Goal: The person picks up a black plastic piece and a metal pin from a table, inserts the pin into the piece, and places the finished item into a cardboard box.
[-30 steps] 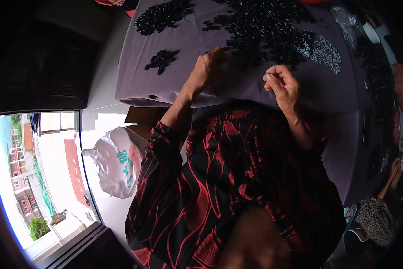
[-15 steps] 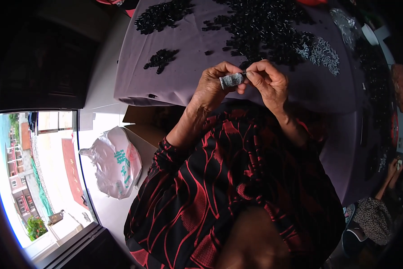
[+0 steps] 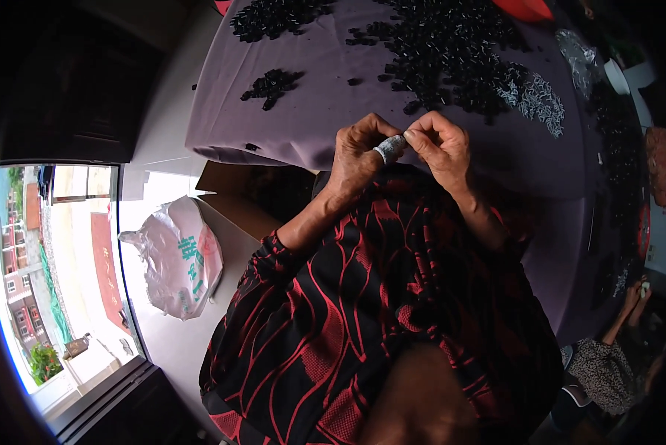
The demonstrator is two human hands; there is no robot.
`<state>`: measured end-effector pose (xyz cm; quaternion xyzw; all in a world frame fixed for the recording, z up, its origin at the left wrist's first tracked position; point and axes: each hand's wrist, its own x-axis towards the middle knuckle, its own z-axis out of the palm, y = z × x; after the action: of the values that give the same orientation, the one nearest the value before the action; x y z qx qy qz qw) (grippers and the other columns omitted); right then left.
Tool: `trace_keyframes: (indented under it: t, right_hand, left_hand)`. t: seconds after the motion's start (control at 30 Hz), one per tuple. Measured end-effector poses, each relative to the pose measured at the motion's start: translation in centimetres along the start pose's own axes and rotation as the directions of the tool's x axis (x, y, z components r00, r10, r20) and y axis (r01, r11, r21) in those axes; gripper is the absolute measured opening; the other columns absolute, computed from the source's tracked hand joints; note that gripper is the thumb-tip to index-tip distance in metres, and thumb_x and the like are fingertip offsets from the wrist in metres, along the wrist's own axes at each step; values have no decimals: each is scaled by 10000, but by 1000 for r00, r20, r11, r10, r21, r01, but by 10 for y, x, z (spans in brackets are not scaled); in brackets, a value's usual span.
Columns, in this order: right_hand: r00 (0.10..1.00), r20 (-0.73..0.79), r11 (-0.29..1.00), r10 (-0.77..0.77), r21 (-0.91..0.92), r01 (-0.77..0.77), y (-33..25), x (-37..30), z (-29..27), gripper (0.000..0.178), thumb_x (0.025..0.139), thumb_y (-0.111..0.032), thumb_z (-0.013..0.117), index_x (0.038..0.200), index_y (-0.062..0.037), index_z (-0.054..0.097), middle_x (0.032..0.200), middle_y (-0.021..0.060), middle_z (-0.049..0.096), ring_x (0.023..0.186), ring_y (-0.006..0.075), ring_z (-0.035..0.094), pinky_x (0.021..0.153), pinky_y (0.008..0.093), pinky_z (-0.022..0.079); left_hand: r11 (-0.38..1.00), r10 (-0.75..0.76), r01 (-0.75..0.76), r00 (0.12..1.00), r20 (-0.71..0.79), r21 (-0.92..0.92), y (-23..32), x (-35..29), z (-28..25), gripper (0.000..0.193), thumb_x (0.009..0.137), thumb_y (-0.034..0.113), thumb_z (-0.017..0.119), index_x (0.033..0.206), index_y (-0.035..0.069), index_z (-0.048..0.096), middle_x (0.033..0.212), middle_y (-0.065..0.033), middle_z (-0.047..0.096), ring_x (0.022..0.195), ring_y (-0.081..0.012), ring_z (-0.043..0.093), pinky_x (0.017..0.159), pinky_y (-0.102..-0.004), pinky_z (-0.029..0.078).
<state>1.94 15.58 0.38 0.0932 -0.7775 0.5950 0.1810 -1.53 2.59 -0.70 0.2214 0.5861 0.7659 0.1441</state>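
Above the near edge of the purple-grey cloth, my two hands meet fingertip to fingertip. My left hand is closed in a pinch, and a grey wrapping covers its thumb. My right hand pinches thumb against forefinger at the same spot. Whatever sits between the fingertips is too small and hidden to make out. Beyond the hands spreads a large heap of small black pieces. To its right lies a pile of thin silvery-grey pins.
Smaller groups of black pieces lie left on the cloth. A red container and a clear plastic bag are at the far right. A white plastic bag and a cardboard box stand left. Another person sits lower right.
Both hands have come slightly nearer to me and the left thumb has turned. A small dark piece that showed between the fingertips is now hidden. The view has shifted a little.
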Motion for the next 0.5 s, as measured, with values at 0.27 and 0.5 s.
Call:
trace_keyframes:
  t: [0.27, 0.5]
  right_hand:
    - [951, 234, 957, 200, 160, -241, 12, 8, 6, 152, 701, -164, 552, 641, -39, 492, 556, -20, 469, 467, 22, 390, 416, 142, 317]
    - [900, 392, 981, 189, -106, -160, 15, 59, 15, 157, 721, -170, 516, 752, -17, 504, 666, 43, 510, 543, 86, 482, 474, 188, 388]
  left_hand:
    - [1000, -26, 26, 1000, -6, -9, -5, -6, -20, 44, 657, -35, 502, 647, 6, 490, 608, -35, 518, 546, -58, 457, 493, -180, 369]
    - [782, -72, 100, 995, 70, -615, -19, -8, -49, 109, 701, 115, 507, 732, 13, 488, 669, -112, 527, 536, -144, 502, 514, -230, 422]
